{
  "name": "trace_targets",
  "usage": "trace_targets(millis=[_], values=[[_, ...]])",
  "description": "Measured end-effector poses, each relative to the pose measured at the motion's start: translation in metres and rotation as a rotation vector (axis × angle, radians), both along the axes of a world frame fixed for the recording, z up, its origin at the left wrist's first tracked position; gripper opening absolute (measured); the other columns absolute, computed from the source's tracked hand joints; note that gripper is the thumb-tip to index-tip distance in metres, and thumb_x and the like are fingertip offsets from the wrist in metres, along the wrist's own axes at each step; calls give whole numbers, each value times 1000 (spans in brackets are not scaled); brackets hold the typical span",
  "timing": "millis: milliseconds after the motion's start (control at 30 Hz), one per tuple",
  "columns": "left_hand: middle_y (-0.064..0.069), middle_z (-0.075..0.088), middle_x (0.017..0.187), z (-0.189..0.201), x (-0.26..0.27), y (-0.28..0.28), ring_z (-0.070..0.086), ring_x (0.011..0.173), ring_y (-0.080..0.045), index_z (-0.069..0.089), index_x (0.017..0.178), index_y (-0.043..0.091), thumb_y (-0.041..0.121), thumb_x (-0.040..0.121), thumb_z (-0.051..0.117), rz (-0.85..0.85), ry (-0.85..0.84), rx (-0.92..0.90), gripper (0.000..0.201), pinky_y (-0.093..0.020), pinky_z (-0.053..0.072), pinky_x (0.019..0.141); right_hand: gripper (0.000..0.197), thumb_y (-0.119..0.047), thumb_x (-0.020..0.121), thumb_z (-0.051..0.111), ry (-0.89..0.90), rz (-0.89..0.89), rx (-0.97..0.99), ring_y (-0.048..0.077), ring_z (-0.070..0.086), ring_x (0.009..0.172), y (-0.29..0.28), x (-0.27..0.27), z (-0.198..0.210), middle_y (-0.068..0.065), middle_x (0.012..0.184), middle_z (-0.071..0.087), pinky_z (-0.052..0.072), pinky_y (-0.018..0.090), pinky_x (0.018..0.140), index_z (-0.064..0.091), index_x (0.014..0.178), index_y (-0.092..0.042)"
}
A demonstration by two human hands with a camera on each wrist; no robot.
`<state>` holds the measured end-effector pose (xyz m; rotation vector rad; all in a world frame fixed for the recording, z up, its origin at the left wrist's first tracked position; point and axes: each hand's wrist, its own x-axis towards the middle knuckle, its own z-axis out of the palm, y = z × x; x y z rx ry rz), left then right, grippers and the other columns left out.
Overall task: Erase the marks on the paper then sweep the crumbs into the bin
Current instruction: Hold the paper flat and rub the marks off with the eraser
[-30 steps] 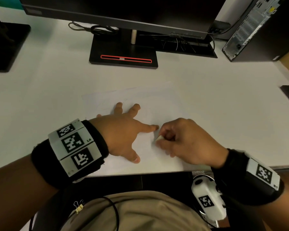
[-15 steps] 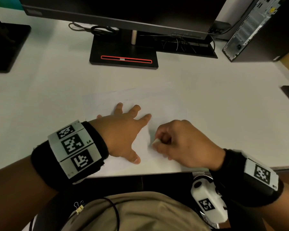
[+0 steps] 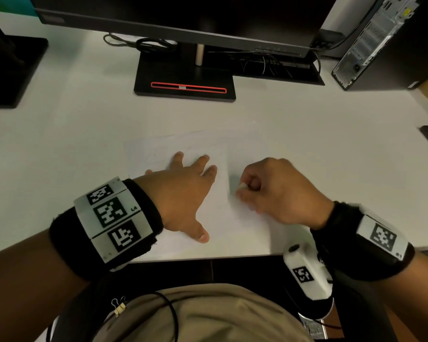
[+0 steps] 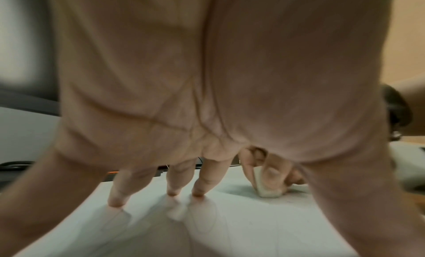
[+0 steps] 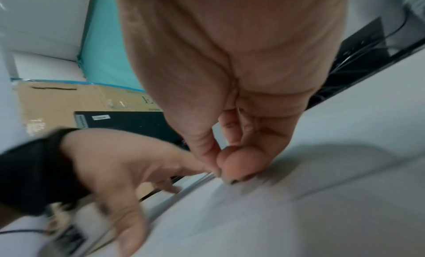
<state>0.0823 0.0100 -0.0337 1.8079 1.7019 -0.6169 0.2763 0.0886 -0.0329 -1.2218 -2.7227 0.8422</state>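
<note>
Thin white paper sheet (image 3: 208,213) flat on smooth white tabletop (image 3: 72,144), lower centre of head view. Left hand (image 3: 183,193) splayed, fingers straight, pressing sheet. Right hand (image 3: 272,191) pinching small off-white rubbery eraser (image 4: 268,187) w/ grip closed, tip on paper. Risk: hard rubbing could crease or tear sheet if left hand slips. Bin not in view.

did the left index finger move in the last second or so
Yes. The left hand pulled its index finger back from the right hand, while the monitor base stays put in the head view.
</note>
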Motion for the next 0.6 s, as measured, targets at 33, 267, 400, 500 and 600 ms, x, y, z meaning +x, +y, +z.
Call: trace_targets(millis=[33, 267, 400, 500, 600], values=[[10, -31, 162, -1, 0, 0, -22, 151, -37, -19, 158, 26, 70, 73, 74, 2, -1, 1, 133, -65, 31, 113, 18, -23, 89, 66, -14, 54, -18, 16, 64, 60, -8, -2, -1, 4, 64, 70, 53, 30, 62, 68, 75, -12], [9, -32, 162, -1, 0, 1, -22, 150, -38, -19, 157, 27, 70, 73, 74, 1, -5, -3, 132, -63, 32, 113, 19, -24, 89, 66, -12, -50, 16, 10, 62, 55, 13, 0, 1, 0, 62, 71, 49, 23, 58, 67, 72, -15], [10, -31, 162, -2, 0, 1, -22, 151, -38, -18, 158, 27, 70, 73, 74, 6, -5, -4, 132, -64, 32, 113, 19, -23, 90, 67, -41, 90, -67, 18, 65, 60, -10, -6, -2, 6, 65, 70, 53, 28, 60, 67, 74, -11], [9, -31, 162, -1, 0, 1, -22, 151, -38, -18, 158, 27, 70, 73, 73, 1, -3, -8, 132, -65, 32, 113, 19, -22, 89, 67, -33, 4, -26, 13, 64, 57, 10, -5, -1, 3, 63, 71, 51, 26, 58, 68, 73, -12], [10, -31, 163, 0, 1, 0, -22, 151, -38, -18, 158, 27, 70, 73, 73, 3, 2, -3, 132, -65, 32, 112, 18, -22, 88, 66, -8, -48, 17, 12, 65, 57, 18, -6, 1, 1, 63, 71, 52, 26, 61, 68, 73, -14]])
